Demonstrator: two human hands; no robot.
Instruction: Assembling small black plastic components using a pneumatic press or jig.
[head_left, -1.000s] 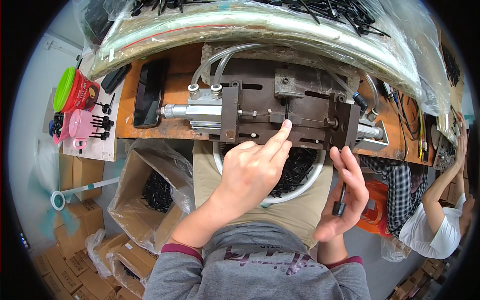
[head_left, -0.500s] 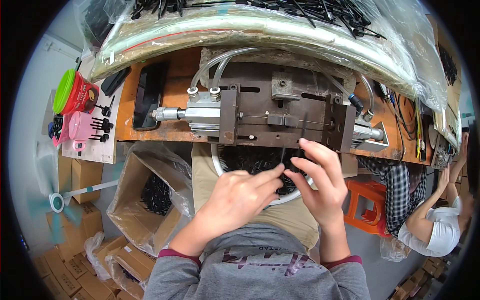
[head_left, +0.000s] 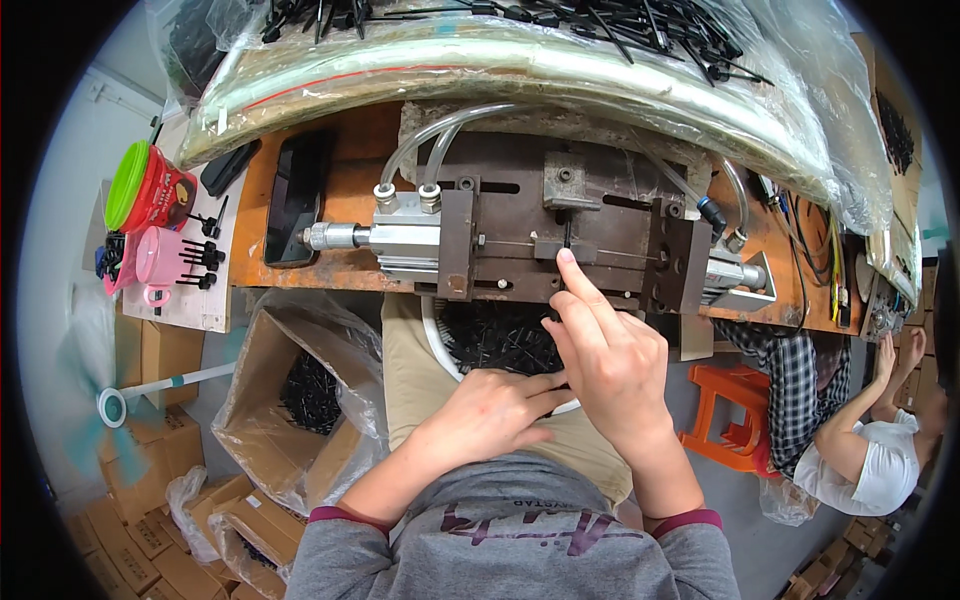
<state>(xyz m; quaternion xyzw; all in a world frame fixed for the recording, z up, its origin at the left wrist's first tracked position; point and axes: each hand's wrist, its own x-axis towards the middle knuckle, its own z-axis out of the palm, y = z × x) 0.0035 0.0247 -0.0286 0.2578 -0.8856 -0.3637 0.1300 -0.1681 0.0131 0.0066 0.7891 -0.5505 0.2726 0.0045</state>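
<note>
My right hand reaches to the metal fixture on the bench. Its index finger is stretched out, with the tip at a thin black plastic piece standing in the small grey block at the fixture's middle. The thumb is apart from that finger, and the other fingers are partly hidden. Palm down, my left hand rests low over the front of a white basket of black plastic parts on my lap. Its fingers are stretched out and its thumb is apart, with nothing visible in them.
Air cylinders with clear hoses flank the fixture. A phone lies to its left. Above sits a plastic-lined tray of black parts. An open carton stands lower left; an orange stool and another person are right.
My right hand has moved up to the fixture, and the black piece from between my hands now appears in the block. My left hand has drawn back toward me.
</note>
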